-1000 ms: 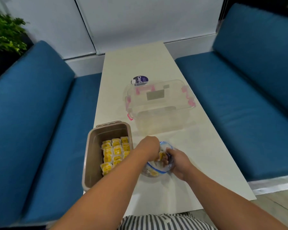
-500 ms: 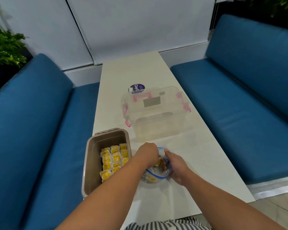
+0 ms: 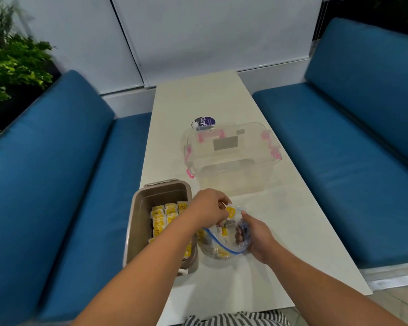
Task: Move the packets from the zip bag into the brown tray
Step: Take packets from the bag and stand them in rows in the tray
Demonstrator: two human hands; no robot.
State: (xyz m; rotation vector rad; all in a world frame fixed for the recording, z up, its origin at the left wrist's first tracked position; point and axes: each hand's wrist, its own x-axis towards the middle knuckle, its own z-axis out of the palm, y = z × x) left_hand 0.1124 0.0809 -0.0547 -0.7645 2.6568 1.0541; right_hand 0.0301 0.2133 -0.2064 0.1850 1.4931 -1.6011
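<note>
One yellow packet [image 3: 230,211] is up at the mouth of the zip bag [image 3: 222,244], pinched in the fingertips of the left hand [image 3: 210,209]. The right hand [image 3: 257,236] grips the bag's right rim. The brown tray [image 3: 137,215] lies just left of the bag, its long axis running away from the person. It looks like a short leftward carry, and the left hand is nearer.
</note>
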